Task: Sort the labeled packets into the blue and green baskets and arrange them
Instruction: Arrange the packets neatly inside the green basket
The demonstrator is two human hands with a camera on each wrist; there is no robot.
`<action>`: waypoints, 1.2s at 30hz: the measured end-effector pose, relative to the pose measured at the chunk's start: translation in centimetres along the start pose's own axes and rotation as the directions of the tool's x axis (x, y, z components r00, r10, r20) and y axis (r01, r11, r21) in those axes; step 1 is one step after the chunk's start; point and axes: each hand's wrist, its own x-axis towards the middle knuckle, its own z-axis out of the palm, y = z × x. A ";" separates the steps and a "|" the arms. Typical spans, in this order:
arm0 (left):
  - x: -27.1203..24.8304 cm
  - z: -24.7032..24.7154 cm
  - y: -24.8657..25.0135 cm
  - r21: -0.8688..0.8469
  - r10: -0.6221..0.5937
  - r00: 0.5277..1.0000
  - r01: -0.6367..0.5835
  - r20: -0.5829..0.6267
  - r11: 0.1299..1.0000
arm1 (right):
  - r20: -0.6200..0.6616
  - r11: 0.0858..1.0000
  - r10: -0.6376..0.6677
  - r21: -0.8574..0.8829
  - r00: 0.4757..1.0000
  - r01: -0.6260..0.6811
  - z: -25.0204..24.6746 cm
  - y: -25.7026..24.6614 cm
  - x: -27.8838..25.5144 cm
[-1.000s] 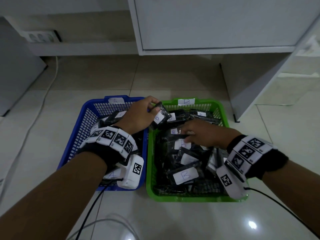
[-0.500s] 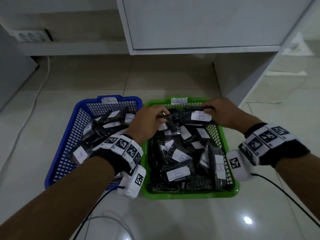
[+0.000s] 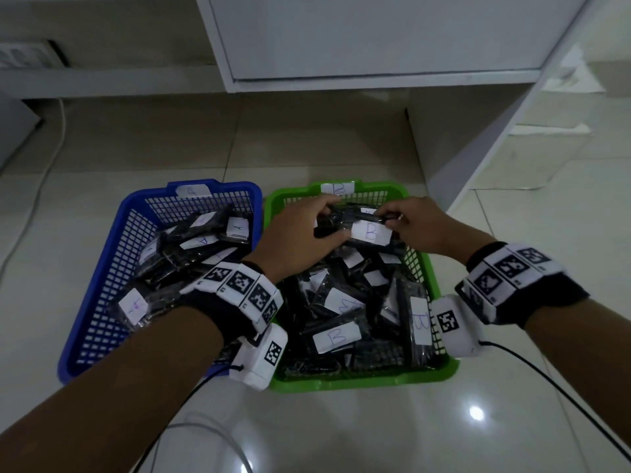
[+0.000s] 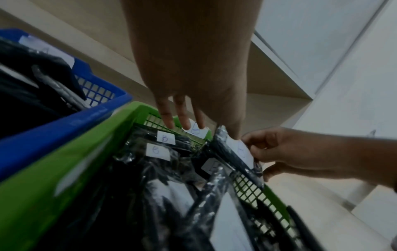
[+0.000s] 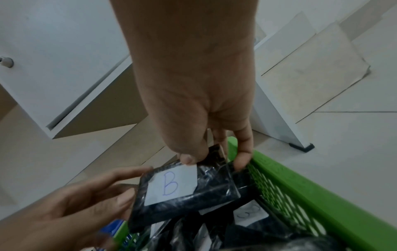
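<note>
A blue basket (image 3: 99, 288) marked A holds black packets with A labels (image 3: 237, 228). To its right the green basket (image 3: 362, 378) marked B is full of black packets with B labels (image 3: 336, 337). Both hands meet over the far end of the green basket on one black B packet (image 3: 370, 232). My left hand (image 3: 329, 220) holds its left end between thumb and fingers (image 5: 133, 171). My right hand (image 3: 389, 218) pinches its upper edge, thumb (image 5: 189, 158) on the label side and fingers behind. The same B packet (image 4: 238, 151) stands on edge by the basket's mesh wall.
A white cabinet (image 3: 375, 39) overhangs the tiled floor behind the baskets, and its side panel (image 3: 478, 148) comes down just right of the green basket. A power strip (image 3: 24, 54) and a white cable (image 3: 44, 165) lie at the far left. Wrist-camera cables trail near me.
My right hand went from the middle of the green basket to its far end and took up a B packet. My left hand moved right from the baskets' shared edge onto that packet.
</note>
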 end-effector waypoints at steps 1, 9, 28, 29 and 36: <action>0.1 0.3 0.2 -0.056 -0.025 0.999 0.027 0.040 0.998 | 0.007 0.999 -0.007 0.031 1.000 0.007 0.1 -0.2 -0.1; 0.9 -1.1 -1.5 -0.157 -0.203 0.976 0.213 0.075 0.964 | -0.126 0.994 -0.018 0.101 0.992 0.031 -0.6 -1.6 -1.3; -4.0 -6.1 -3.0 0.035 -0.260 0.965 0.259 0.023 0.965 | 0.248 0.995 -0.099 0.037 0.964 0.093 2.0 -5.6 -1.9; -4.0 -6.2 -3.0 0.043 -0.263 0.965 0.262 0.015 0.964 | 0.216 0.990 -0.030 0.141 0.976 -0.001 1.0 -5.2 -1.9; -3.1 -5.5 -2.7 0.107 -0.226 0.974 0.224 0.004 0.969 | 0.153 0.682 0.321 0.647 0.935 -0.340 -0.4 -2.7 -2.1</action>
